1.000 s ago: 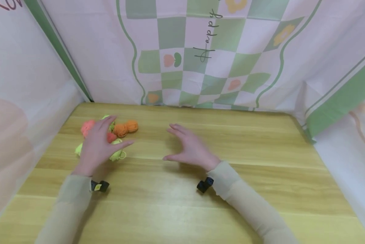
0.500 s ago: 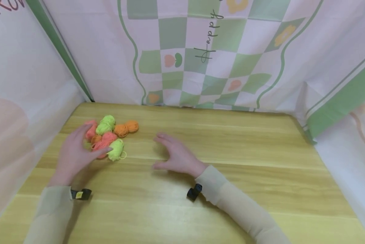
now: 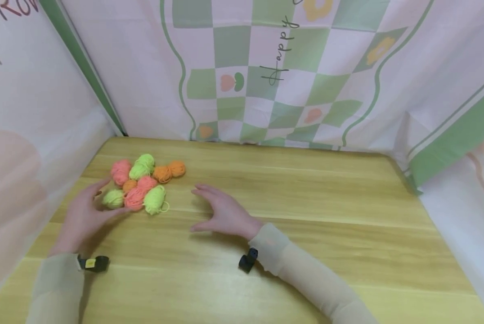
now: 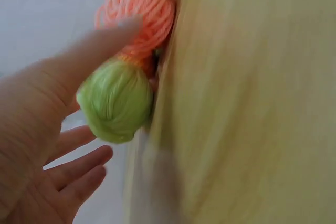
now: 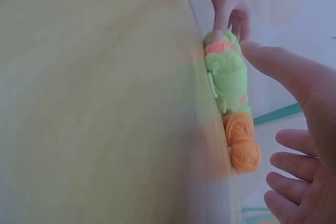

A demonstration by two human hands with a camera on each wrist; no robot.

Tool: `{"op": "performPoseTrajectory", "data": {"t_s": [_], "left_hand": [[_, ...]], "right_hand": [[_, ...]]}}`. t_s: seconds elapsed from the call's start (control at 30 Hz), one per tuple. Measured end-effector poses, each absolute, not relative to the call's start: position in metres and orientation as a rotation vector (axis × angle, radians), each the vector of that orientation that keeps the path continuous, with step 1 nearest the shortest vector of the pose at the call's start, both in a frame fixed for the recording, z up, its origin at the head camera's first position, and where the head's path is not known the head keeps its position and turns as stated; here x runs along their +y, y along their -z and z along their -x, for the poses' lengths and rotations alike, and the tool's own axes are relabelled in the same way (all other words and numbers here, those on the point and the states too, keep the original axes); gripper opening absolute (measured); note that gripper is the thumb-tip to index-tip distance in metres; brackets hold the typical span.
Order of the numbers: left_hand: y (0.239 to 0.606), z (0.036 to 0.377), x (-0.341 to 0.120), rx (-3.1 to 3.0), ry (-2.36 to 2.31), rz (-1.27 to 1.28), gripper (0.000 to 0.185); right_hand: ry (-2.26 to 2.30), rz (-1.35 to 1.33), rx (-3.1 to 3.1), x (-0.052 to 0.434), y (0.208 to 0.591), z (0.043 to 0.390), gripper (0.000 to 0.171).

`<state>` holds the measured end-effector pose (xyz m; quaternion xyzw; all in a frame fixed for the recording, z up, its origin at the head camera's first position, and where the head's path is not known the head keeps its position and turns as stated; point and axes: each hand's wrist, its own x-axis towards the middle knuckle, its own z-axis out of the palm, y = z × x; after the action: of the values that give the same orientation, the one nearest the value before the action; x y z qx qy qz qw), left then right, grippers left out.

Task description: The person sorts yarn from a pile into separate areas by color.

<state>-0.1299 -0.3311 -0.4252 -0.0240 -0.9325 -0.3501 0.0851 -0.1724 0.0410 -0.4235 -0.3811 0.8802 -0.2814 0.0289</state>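
A loose cluster of small yarn balls lies on the left part of the wooden table. My left hand is at its left end, thumb and fingers spread around a yellow-green yarn ball. In the left wrist view this ball sits between thumb and fingers, with no clear grip on it; the thumb overlaps a pink ball. Right of the cluster my right hand hovers with parted fingers and nothing in it. Nearest to it are two orange balls and a yellow-green ball with a loose strand.
The wooden table extends to the right of both hands. A checked fabric curtain hangs behind its back edge, with white cloth along the left side. Small black cameras are worn on both wrists.
My left hand has drawn back left and nearer to me, uncovering the yarn balls. My right hand has moved left and slightly nearer. The visible balls stay in about the same places.
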Motion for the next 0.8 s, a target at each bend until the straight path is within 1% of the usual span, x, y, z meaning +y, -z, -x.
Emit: {"op": "performPoseTrajectory", "data": {"t_s": [0.1, 0.23, 0.33, 0.6, 0.8], "left_hand": [[0.426, 0.126, -0.332, -2.808, 1.099, 0.033, 0.096], [0.426, 0.125, -0.332, -2.809, 1.083, 0.036, 0.076], [0.427, 0.127, -0.331, -2.811, 1.041, 0.036, 0.068], [0.426, 0.125, -0.330, -2.819, 1.028, 0.006, 0.061], [0.425, 0.127, -0.330, -2.831, 0.991, 0.007, 0.060]], "right_hand": [[0.878, 1.166, 2.705, 0.035, 0.422, 0.173, 0.102], [0.894, 1.142, 2.692, 0.024, 0.421, 0.174, 0.100], [0.915, 1.140, 2.671, 0.017, 0.423, 0.174, 0.098], [0.909, 1.192, 2.615, -0.008, 0.427, 0.172, 0.098], [0.955, 1.165, 2.620, -0.030, 0.427, 0.175, 0.097]]}}
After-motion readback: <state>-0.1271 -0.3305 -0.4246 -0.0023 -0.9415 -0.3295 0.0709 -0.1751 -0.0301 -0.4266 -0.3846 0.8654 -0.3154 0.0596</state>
